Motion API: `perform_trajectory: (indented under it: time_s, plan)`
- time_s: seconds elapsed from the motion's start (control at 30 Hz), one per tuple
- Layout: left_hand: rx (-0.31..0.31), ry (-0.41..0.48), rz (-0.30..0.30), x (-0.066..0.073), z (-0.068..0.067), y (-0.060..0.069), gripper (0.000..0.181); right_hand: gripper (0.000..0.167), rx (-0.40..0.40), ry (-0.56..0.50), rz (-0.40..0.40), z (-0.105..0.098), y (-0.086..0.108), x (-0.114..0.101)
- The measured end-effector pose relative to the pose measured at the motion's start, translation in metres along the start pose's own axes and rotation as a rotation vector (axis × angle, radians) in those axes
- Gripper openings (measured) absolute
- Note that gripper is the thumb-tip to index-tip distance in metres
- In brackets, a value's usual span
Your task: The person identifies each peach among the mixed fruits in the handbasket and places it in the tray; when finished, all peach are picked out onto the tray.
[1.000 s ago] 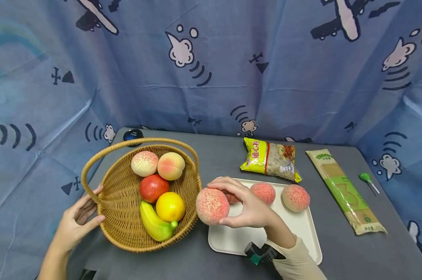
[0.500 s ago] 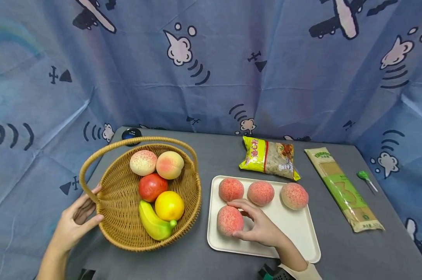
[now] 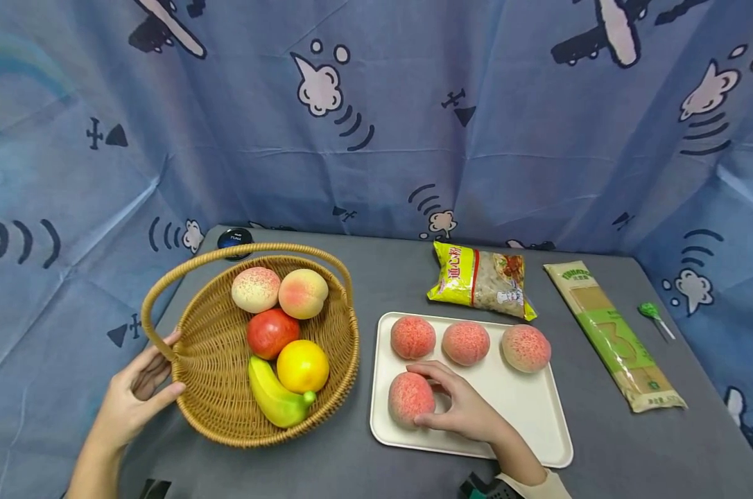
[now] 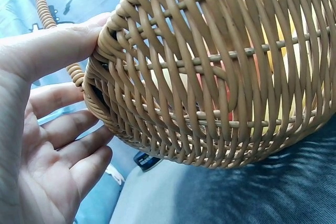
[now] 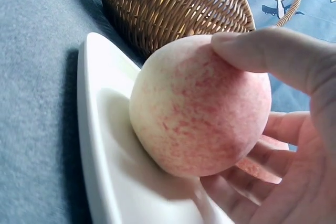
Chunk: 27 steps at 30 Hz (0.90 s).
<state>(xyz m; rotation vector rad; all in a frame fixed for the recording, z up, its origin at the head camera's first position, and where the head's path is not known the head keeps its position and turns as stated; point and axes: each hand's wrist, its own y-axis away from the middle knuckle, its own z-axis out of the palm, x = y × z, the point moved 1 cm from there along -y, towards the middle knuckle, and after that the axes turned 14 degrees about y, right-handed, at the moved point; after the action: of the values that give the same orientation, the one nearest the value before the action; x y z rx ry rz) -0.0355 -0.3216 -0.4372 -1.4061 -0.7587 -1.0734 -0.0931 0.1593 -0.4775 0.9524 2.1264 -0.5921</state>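
Note:
In the head view, my right hand (image 3: 460,402) holds a peach (image 3: 410,400) between thumb and fingers at the front left of the white tray (image 3: 470,447). Up close in the right wrist view, the thumb lies on top of this pink-and-cream peach (image 5: 194,108), low over the tray. Three more peaches line the tray's back: left (image 3: 412,337), middle (image 3: 466,343) and right (image 3: 526,348). My left hand (image 3: 130,395) grips the left end of a wicker basket (image 3: 211,388), thumb and fingers on either side of its rim in the left wrist view.
Inside the basket are two peaches (image 3: 303,294), a red fruit (image 3: 273,334), a yellow round fruit (image 3: 303,366) and a banana (image 3: 277,395). Behind the tray lies a pasta bag (image 3: 479,281). Rightward are a long green package (image 3: 613,336) and a green lollipop (image 3: 650,311). A dark round object (image 3: 234,240) stands behind the basket.
My right hand has carried the peach from beside the basket's right rim rightward and down to the tray's front left. The left hand stays at the basket's left end.

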Motion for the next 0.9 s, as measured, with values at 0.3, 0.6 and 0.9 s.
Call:
perform_trajectory:
  time_s: [0.3,0.6,0.9]
  plan:
    - [0.002,0.003,-0.01,0.001,0.0,0.0,0.068,0.068,-0.081,-0.084,0.089,-0.002,0.003,0.002]
    - [0.008,0.002,-0.007,0.001,0.0,0.0,0.068,0.071,0.013,0.05,0.034,-0.016,0.002,-0.015]
    - [0.001,0.007,-0.005,0.002,0.001,0.0,0.069,0.068,0.052,0.088,-0.146,-0.033,-0.026,-0.062]
